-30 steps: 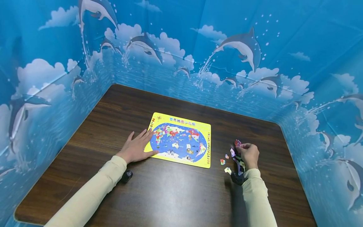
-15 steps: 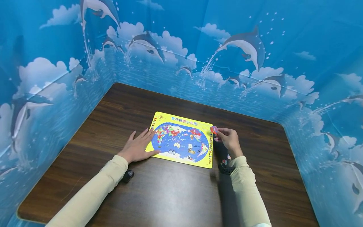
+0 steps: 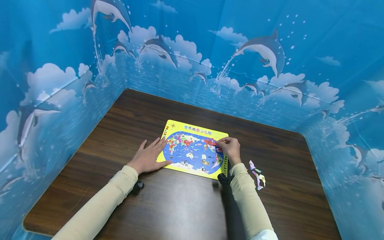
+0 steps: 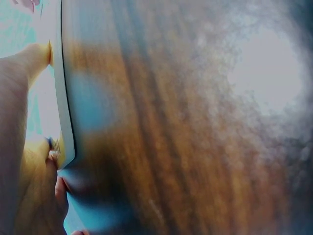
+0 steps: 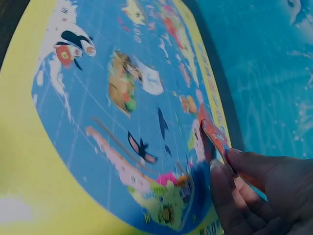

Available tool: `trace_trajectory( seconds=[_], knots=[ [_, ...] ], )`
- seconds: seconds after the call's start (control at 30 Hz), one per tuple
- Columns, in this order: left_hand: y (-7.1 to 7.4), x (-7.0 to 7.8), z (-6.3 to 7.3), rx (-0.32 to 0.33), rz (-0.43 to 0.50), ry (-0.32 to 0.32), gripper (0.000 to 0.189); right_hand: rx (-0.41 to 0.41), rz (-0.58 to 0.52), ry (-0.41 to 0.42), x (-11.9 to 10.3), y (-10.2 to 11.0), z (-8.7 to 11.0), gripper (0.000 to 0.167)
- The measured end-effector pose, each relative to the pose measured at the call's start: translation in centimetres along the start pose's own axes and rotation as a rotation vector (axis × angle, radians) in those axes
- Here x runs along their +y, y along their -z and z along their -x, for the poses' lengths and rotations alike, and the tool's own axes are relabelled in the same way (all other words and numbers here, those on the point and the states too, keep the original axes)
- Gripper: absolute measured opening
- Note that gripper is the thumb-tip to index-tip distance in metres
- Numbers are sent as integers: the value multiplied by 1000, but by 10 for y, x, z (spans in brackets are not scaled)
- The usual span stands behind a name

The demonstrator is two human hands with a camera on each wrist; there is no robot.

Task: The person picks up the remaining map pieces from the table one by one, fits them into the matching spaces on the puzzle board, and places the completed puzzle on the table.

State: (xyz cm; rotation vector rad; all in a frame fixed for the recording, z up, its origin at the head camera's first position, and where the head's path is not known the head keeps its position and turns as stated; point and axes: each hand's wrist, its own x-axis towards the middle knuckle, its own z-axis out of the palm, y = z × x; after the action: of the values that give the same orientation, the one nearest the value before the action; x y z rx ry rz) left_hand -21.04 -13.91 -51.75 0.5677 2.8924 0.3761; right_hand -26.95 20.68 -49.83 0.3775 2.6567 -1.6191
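Observation:
A yellow-bordered world map puzzle board (image 3: 192, 173) lies on the table. My left hand (image 3: 149, 156) rests spread on the board's left edge; in the left wrist view that hand (image 4: 29, 181) shows at the far left beside the board's edge. Between thumb and fingers my right hand (image 3: 230, 149) pinches a red puzzle piece (image 3: 211, 142) over the upper right of the map. In the right wrist view the red piece (image 5: 215, 134) is tilted just above the printed map, and the fingertips hide part of it. Whether it touches the board, I cannot tell.
Several loose puzzle pieces (image 3: 258, 180) lie on the dark wooden table (image 3: 180, 206) right of the board, partly behind the right forearm. Blue dolphin-printed curtains (image 3: 195, 60) stand along the table's far and side edges. Black wrist devices (image 3: 225, 179) are worn on both wrists.
My right hand has carried the red piece left from the loose pieces, past the board's right edge, and over the map. The left hand has stayed on the board.

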Motion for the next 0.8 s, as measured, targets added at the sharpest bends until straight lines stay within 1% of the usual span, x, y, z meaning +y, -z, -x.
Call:
trace_trajectory(
  seconds=[0.2,0.33,0.43,0.6,0.7,0.8],
  knots=[
    [-2,-1,-1,4,-6,10,97,7,134,42,-3,-7,-1,17],
    [-3,0,-2,-1,-1,13,97,24,215,45,-4,-11,0,19],
    [-3,0,-2,-1,3,13,97,32,233,43,-3,-13,0,20],
    [-2,1,-1,3,-2,12,97,36,249,77,-2,-15,1,22],
    [-2,1,-1,3,-6,15,97,15,277,110,-2,-15,1,23],
    [-2,1,-1,5,-4,15,96,-19,334,150,-2,-17,2,27]
  ],
)
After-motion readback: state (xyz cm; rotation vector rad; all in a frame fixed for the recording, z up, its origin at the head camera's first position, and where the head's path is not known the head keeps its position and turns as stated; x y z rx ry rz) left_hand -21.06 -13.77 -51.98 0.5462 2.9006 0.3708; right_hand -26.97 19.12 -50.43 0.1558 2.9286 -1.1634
